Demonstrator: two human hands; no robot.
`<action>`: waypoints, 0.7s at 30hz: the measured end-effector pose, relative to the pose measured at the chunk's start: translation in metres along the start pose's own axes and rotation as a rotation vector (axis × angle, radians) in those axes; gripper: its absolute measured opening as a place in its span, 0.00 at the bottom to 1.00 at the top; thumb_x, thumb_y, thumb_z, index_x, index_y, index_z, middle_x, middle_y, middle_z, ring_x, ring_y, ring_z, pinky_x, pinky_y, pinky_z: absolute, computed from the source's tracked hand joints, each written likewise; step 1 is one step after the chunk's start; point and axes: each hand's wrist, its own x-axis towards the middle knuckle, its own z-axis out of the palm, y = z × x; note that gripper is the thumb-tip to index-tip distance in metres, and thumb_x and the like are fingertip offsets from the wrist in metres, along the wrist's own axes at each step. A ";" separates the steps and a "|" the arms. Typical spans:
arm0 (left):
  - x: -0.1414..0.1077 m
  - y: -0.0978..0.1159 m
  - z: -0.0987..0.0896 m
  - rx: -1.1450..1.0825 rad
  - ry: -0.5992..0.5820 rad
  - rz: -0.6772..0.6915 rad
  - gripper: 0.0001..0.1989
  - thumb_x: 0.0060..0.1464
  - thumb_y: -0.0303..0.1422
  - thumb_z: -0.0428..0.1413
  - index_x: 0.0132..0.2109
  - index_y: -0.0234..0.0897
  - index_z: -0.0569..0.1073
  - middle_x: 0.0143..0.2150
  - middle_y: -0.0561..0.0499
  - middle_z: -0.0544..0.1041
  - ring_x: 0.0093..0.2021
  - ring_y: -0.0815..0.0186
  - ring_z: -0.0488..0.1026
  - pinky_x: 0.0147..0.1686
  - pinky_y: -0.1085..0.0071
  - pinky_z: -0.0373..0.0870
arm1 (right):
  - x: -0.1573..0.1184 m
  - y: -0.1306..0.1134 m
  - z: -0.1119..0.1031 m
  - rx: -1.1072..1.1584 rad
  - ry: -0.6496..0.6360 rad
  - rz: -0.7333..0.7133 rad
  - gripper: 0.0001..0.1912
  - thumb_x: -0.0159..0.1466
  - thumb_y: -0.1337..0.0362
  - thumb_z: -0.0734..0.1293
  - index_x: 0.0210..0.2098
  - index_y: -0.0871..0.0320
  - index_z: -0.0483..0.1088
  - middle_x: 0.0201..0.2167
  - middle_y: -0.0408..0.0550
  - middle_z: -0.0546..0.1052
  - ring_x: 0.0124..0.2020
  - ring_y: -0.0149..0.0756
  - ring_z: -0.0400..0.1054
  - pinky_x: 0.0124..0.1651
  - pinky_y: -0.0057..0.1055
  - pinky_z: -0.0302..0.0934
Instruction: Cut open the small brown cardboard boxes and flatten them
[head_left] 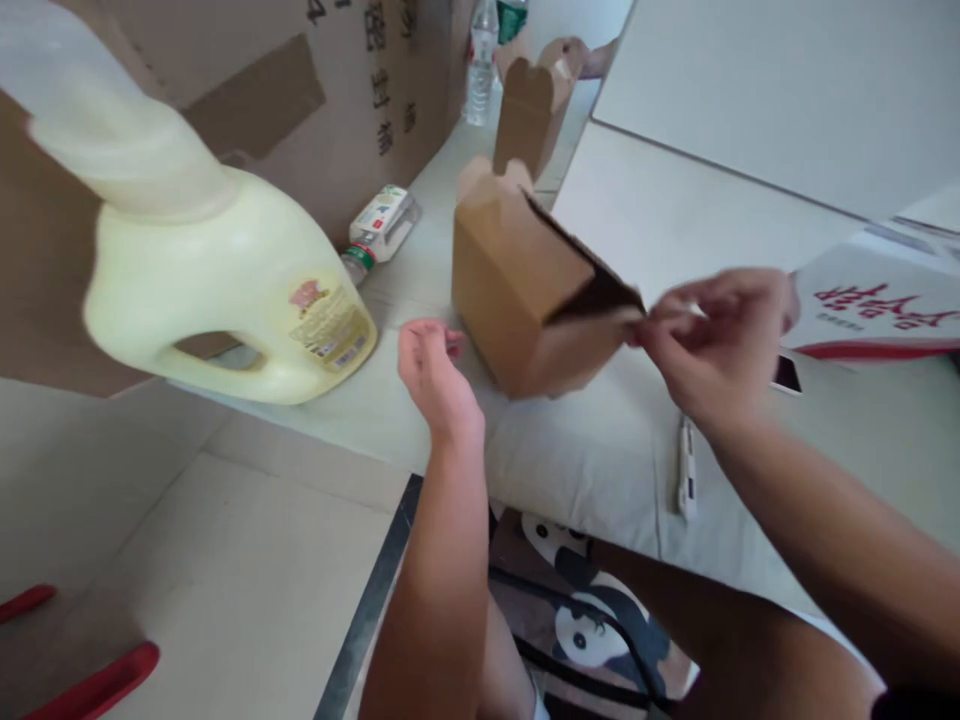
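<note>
A brown cardboard box (495,285) sits tilted on the cloth-covered table, its top partly open with a dark gap under the lid. My right hand (716,345) pinches the corner of a flap at the box's right end, between thumb and fingers. Just left of the box, my left hand (435,375) is held with its fingers curled in, and nothing shows in them. Whether it touches the box's side I cannot tell. Behind stands a second open brown box (529,115), with part of another person's hand (600,60) at its far side.
A large pale yellow jug (225,260) stands at the left before a big carton (300,60). A clear bottle (386,222) lies beside it; another bottle (480,70) stands farther back. A white utility knife (686,470) and a phone (786,375) lie at the right.
</note>
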 end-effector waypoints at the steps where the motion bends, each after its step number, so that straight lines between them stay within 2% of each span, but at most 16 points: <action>1: -0.001 -0.003 0.000 0.024 -0.040 0.081 0.08 0.54 0.39 0.54 0.33 0.40 0.69 0.32 0.53 0.70 0.36 0.68 0.72 0.38 0.71 0.68 | -0.021 -0.012 -0.021 -0.046 0.018 -0.059 0.22 0.59 0.73 0.72 0.46 0.44 0.66 0.32 0.38 0.74 0.29 0.32 0.71 0.29 0.30 0.68; 2: -0.003 -0.005 0.001 0.051 -0.103 0.156 0.09 0.56 0.41 0.54 0.37 0.40 0.71 0.36 0.51 0.73 0.40 0.66 0.73 0.43 0.69 0.69 | -0.041 -0.024 -0.041 -0.130 0.003 -0.098 0.17 0.59 0.73 0.71 0.42 0.47 0.68 0.32 0.40 0.74 0.30 0.34 0.72 0.31 0.31 0.68; 4: -0.008 -0.008 0.003 0.115 -0.267 0.297 0.14 0.59 0.46 0.53 0.45 0.43 0.74 0.47 0.49 0.75 0.51 0.62 0.73 0.52 0.64 0.69 | -0.076 -0.045 -0.074 -0.276 -0.135 -0.171 0.08 0.61 0.72 0.68 0.34 0.51 0.70 0.30 0.45 0.74 0.29 0.34 0.71 0.29 0.32 0.67; 7: -0.018 -0.011 0.010 0.196 -0.533 0.486 0.21 0.63 0.52 0.49 0.55 0.50 0.75 0.60 0.49 0.71 0.64 0.57 0.66 0.63 0.58 0.63 | -0.114 -0.061 -0.106 -0.317 -0.178 -0.191 0.07 0.62 0.72 0.65 0.30 0.55 0.70 0.29 0.47 0.77 0.27 0.33 0.73 0.25 0.29 0.66; 9: -0.023 -0.013 0.016 0.226 -0.674 0.558 0.23 0.64 0.53 0.47 0.58 0.53 0.75 0.63 0.50 0.69 0.66 0.56 0.64 0.66 0.57 0.61 | -0.130 -0.063 -0.117 -0.350 -0.134 -0.170 0.08 0.61 0.74 0.64 0.28 0.56 0.68 0.39 0.51 0.83 0.28 0.32 0.74 0.25 0.28 0.67; 10: -0.026 -0.014 0.019 0.238 -0.727 0.573 0.24 0.65 0.54 0.46 0.58 0.53 0.75 0.63 0.50 0.68 0.66 0.56 0.65 0.66 0.57 0.61 | -0.134 -0.062 -0.120 -0.367 -0.123 -0.153 0.09 0.60 0.75 0.64 0.28 0.56 0.67 0.48 0.52 0.83 0.27 0.30 0.74 0.25 0.28 0.67; 11: -0.028 -0.015 0.022 0.255 -0.762 0.580 0.24 0.65 0.54 0.45 0.57 0.52 0.75 0.63 0.50 0.69 0.66 0.56 0.65 0.67 0.56 0.61 | -0.137 -0.060 -0.123 -0.373 -0.120 -0.133 0.09 0.59 0.76 0.64 0.27 0.56 0.66 0.58 0.51 0.78 0.26 0.28 0.74 0.24 0.29 0.66; 12: -0.029 -0.017 0.025 0.280 -0.783 0.581 0.24 0.65 0.54 0.45 0.55 0.51 0.76 0.61 0.49 0.69 0.65 0.56 0.65 0.67 0.56 0.61 | -0.139 -0.057 -0.125 -0.367 -0.123 -0.109 0.10 0.59 0.76 0.63 0.27 0.55 0.66 0.65 0.50 0.72 0.26 0.27 0.73 0.23 0.30 0.65; 14: -0.032 -0.020 0.032 0.316 -0.795 0.580 0.23 0.64 0.54 0.46 0.49 0.48 0.78 0.56 0.48 0.72 0.64 0.55 0.66 0.67 0.54 0.61 | -0.141 -0.051 -0.129 -0.321 -0.118 -0.056 0.10 0.59 0.76 0.62 0.28 0.55 0.67 0.70 0.46 0.65 0.27 0.29 0.75 0.23 0.32 0.64; 16: -0.035 -0.021 0.039 0.288 -0.757 0.575 0.21 0.62 0.54 0.49 0.41 0.44 0.78 0.49 0.47 0.74 0.62 0.55 0.67 0.66 0.54 0.61 | -0.144 -0.044 -0.131 -0.272 -0.088 0.003 0.09 0.59 0.74 0.62 0.30 0.53 0.68 0.68 0.45 0.69 0.34 0.37 0.79 0.24 0.35 0.65; 18: -0.041 -0.019 0.047 0.136 -0.691 0.540 0.19 0.60 0.52 0.52 0.35 0.43 0.74 0.44 0.47 0.74 0.57 0.56 0.70 0.63 0.56 0.64 | -0.148 -0.038 -0.130 -0.242 -0.048 0.068 0.09 0.60 0.72 0.63 0.33 0.51 0.70 0.65 0.47 0.72 0.43 0.46 0.80 0.27 0.38 0.68; 21: -0.052 -0.012 0.056 -0.053 -0.652 0.371 0.15 0.57 0.49 0.53 0.31 0.43 0.68 0.41 0.49 0.76 0.40 0.60 0.76 0.46 0.60 0.72 | -0.158 -0.029 -0.123 -0.263 0.039 0.162 0.17 0.62 0.69 0.65 0.49 0.46 0.71 0.61 0.51 0.74 0.54 0.53 0.75 0.43 0.48 0.74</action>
